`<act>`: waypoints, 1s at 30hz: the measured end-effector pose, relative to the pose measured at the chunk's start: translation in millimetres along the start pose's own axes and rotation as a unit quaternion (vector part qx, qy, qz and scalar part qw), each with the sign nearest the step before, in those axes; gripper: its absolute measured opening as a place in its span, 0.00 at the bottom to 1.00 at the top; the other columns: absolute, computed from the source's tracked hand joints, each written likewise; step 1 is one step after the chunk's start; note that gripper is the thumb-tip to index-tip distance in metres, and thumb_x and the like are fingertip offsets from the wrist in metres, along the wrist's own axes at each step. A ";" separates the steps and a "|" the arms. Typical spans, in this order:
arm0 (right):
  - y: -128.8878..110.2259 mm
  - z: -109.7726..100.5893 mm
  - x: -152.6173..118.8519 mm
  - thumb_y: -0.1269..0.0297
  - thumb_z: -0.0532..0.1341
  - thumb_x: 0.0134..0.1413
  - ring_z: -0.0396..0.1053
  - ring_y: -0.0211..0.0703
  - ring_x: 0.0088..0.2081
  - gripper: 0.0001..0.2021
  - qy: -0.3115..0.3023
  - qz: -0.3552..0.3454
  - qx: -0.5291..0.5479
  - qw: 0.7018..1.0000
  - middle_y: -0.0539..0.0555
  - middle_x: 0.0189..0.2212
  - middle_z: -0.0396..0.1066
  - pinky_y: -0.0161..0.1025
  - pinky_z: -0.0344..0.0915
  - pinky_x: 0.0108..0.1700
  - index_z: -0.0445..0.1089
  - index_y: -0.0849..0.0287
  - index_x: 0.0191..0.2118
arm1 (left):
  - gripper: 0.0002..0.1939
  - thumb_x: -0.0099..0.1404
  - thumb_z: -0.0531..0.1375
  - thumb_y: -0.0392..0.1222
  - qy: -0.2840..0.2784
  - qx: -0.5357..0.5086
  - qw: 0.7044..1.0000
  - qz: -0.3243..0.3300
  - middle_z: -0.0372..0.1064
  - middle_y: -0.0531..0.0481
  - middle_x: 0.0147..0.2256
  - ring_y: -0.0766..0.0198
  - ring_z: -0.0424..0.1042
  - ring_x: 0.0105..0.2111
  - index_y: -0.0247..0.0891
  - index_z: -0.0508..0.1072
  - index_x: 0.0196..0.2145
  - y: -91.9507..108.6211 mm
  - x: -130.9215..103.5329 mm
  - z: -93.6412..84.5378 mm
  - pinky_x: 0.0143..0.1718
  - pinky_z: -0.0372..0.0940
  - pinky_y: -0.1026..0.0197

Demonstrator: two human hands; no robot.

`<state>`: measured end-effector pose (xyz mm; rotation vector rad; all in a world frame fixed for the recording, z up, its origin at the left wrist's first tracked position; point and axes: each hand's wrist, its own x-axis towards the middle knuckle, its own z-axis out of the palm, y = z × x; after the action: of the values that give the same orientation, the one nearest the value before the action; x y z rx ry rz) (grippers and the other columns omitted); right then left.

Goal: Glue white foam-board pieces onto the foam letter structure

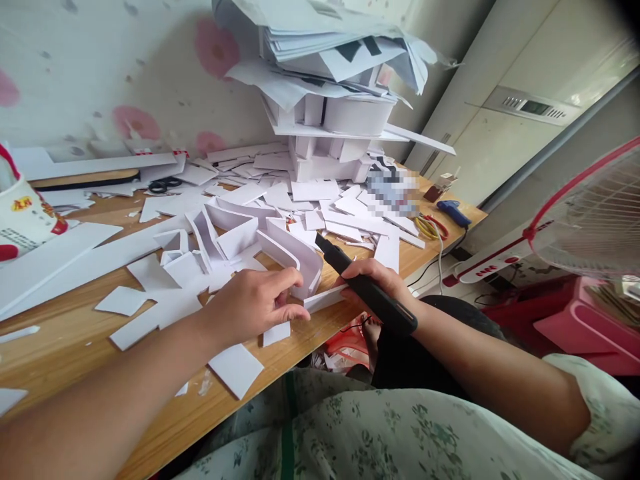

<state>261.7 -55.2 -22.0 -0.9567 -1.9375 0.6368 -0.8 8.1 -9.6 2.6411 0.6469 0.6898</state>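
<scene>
My right hand [387,279] grips a black utility knife [377,297], its dark blade pointing up and away to the left. Beside those fingers, the end of a narrow white foam board strip [324,299] meets the hand; whether they hold it too, I cannot tell. My left hand [263,299] has thumb and index finger apart with nothing visible between them. Just beyond it stand upright white board walls [237,235], some curved, including a bent strip [285,248]. Flat white offcuts [236,371] lie beneath and in front of the left hand.
Behind is a white board model [330,167] topped with stacked sheets [325,50]. Black scissors [165,185] lie among scraps. A blue glue gun [454,213] rests near the right end of the wooden table [165,427]. A paper bucket [25,213] is at left, a fan [595,213] at right.
</scene>
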 end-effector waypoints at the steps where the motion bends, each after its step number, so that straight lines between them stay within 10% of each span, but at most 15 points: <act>1: -0.6 0.9 0.0 0.69 0.63 0.58 0.73 0.39 0.38 0.12 -0.001 0.002 -0.003 1.000 0.51 0.38 0.73 0.37 0.70 0.41 0.64 0.53 0.46 | 0.20 0.66 0.56 0.60 0.000 0.020 1.000 0.010 0.65 0.59 0.22 0.70 0.64 0.21 0.38 0.66 0.37 1.2 0.6 -0.3 0.24 0.57 0.68; 14: -10.0 6.3 5.4 0.74 0.63 0.54 0.73 0.41 0.41 0.20 0.043 0.003 -0.036 0.998 0.55 0.44 0.74 0.39 0.71 0.43 0.63 0.54 0.52 | 0.16 0.73 0.48 0.42 0.002 0.141 0.986 0.093 0.58 0.56 0.21 0.67 0.61 0.22 0.38 0.60 0.26 4.9 3.2 1.3 0.26 0.55 0.63; 21: -47.6 -11.3 -4.1 0.80 0.61 0.48 0.74 0.40 0.43 0.25 0.212 0.048 0.246 0.945 0.48 0.45 0.74 0.41 0.73 0.45 0.73 0.44 0.48 | 0.16 0.72 0.48 0.41 0.053 0.146 0.985 0.078 0.57 0.57 0.19 0.68 0.59 0.19 0.39 0.59 0.25 10.1 3.9 4.8 0.22 0.51 0.64; 25: -68.9 -13.1 -22.7 0.71 0.62 0.50 0.73 0.41 0.31 0.20 0.111 0.114 0.299 0.941 0.49 0.39 0.73 0.37 0.71 0.27 0.75 0.42 0.48 | 0.17 0.73 0.48 0.43 0.049 0.141 0.987 0.067 0.58 0.57 0.20 0.68 0.60 0.20 0.38 0.59 0.25 9.7 3.4 6.4 0.22 0.52 0.64; 30: -86.1 -0.1 -43.9 0.71 0.63 0.52 0.71 0.45 0.42 0.24 -0.016 0.136 -0.003 0.991 0.54 0.40 0.74 0.39 0.69 0.41 0.69 0.50 0.56 | 0.17 0.73 0.48 0.44 0.035 0.123 0.990 0.052 0.59 0.56 0.20 0.68 0.61 0.20 0.38 0.59 0.26 8.8 2.1 6.7 0.23 0.52 0.64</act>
<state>244.2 -140.5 19.9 -1.2341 -1.8525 0.8062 7.3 0.4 -10.7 2.9063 0.6552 0.7817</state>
